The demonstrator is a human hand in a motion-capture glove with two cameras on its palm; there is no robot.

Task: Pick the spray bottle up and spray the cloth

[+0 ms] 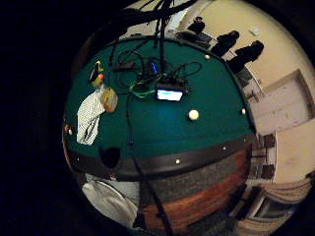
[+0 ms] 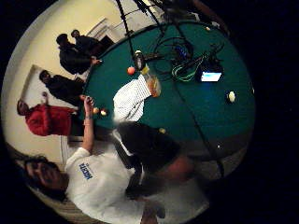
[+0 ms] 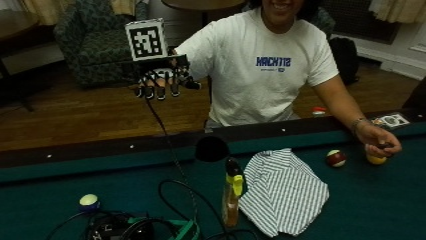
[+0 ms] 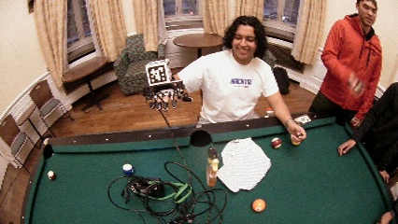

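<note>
The slim amber spray bottle with a yellow-and-black trigger head (image 3: 231,200) is seen upright on the green felt desk (image 3: 373,210), just beside the white, grey-striped folded cloth (image 3: 285,192); the nozzle appears turned towards the cloth, a placement judged to suit spraying once the bottle is lifted. The black-gloved right hand (image 3: 162,82) is raised in the air over the floor side of the dark rail, well apart from the bottle. Its fingers hang down loosely, spread and relaxed; nothing is held or touched. The pick-up is judged not yet begun.
</note>
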